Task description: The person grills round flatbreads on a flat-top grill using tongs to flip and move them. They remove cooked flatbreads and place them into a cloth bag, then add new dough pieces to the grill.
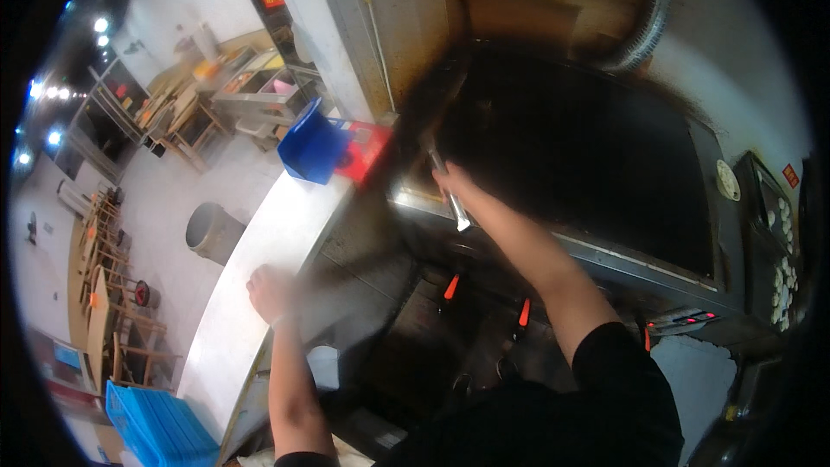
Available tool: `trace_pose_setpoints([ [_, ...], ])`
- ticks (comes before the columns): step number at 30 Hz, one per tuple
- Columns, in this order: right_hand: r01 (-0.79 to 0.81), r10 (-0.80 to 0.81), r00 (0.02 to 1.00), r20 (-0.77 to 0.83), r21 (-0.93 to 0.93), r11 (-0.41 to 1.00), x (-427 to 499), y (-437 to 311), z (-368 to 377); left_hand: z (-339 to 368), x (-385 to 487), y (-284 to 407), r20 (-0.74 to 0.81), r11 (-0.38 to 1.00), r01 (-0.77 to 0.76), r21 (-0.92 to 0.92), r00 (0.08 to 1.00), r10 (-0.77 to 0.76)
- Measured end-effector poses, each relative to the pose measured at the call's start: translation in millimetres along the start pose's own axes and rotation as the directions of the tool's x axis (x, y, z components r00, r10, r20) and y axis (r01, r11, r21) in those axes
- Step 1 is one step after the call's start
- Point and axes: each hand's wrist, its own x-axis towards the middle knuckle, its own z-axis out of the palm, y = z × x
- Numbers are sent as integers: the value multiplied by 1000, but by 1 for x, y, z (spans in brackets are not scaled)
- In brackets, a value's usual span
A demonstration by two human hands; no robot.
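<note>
My right hand [454, 181] is closed around the metal handle of a tool [459, 215] at the near left edge of a large black griddle [583, 162]. The tool's far end is dark and blurred over the griddle, so its kind cannot be told. My left hand [271, 292] rests at the edge of a long white counter [240, 311], its fingers curled. Nothing shows in the left hand, though its near side is blurred.
A blue plastic bin [313, 146] and a red box [366, 149] stand at the counter's far end. Blue crates [159, 425] are stacked at its near end. A grey bucket [211, 230] is on the floor beyond. Pale dough pieces [783, 285] lie on trays at the right.
</note>
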Motion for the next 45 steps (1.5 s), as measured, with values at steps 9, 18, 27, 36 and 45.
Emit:
trace_pose_setpoints([
  [9, -47, 123, 960, 251, -289, 956, 50, 13, 40, 7, 1, -5, -34, 999, 0, 53, 999, 2],
  [18, -51, 60, 998, 28, -252, 966, 71, 37, 14, 15, 4, 4, -38, 1000, -4, 14, 999, 5],
  [27, -318, 269, 822, 502, 12, 948, -177, 9, -4, 19, 2, -12, -189, 993, -38, -111, 982, 16],
  [36, 49, 547, 767, 335, -881, 470, -292, 96, -30, 6, 0, -1, -63, 994, 34, -106, 997, -41],
  [45, -465, 744, 566, 355, -608, 644, -339, 221, -86, 14, 0, -13, -34, 999, 35, -35, 999, -36],
])
